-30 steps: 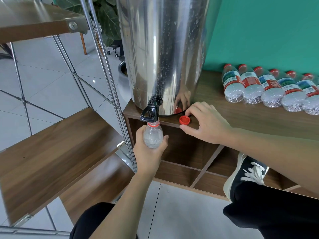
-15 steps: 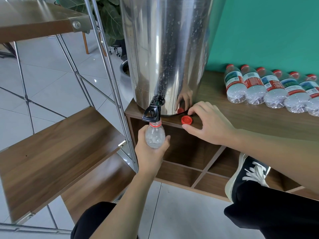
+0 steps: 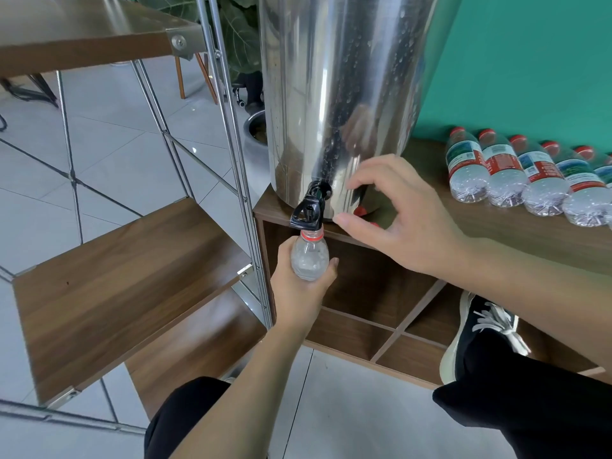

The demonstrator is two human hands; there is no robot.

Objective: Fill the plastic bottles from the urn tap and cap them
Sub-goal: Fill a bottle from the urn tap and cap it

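Observation:
A clear uncapped plastic bottle (image 3: 309, 258) with a red neck ring stands upright with its mouth right under the black tap (image 3: 309, 210) of the tall steel urn (image 3: 331, 94). My left hand (image 3: 298, 296) grips the bottle from below. My right hand (image 3: 407, 220) hovers just right of the tap, thumb and fingers loosely curved, holding nothing. Only a sliver of the red cap (image 3: 374, 224) shows beneath that hand, on the cabinet top (image 3: 496, 236).
Several capped, labelled bottles (image 3: 506, 173) lie in a row on the cabinet top against the green wall. A wood-and-metal shelf rack (image 3: 116, 276) stands close on the left. Open cubbies lie below the urn, and my shoe (image 3: 477, 332) rests against them.
My right hand has let go of the red cap, risen off the cabinet top and moved left toward the tap. The left hand and bottle stay under the tap.

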